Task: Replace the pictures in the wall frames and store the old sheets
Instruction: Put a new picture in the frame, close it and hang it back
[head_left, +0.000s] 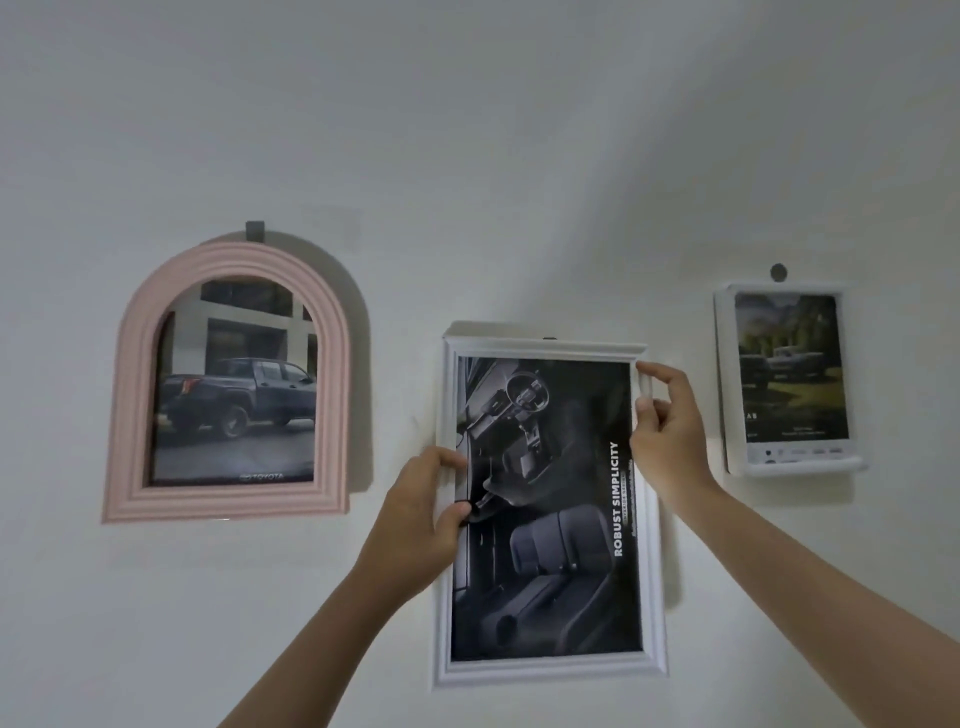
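Frames are the business of this task, and the white rectangular frame (550, 512) at lower centre is held on both sides. Its left rail is pinched by the left hand (415, 514), thumb in front and fingers curled behind. Its right rail near the top corner is pinched by the right hand (670, 421) between thumb and fingertips. A dark print of a car interior (545, 509) is carried inside it. It is judged light and stiff, with a front that could mark or crack, so the side rails are the sound places to hold. Behind, on the white wall (467, 156), a pink arched frame (228, 384) is seen at left and a small white frame (789, 379) at right, each hung from a hook.
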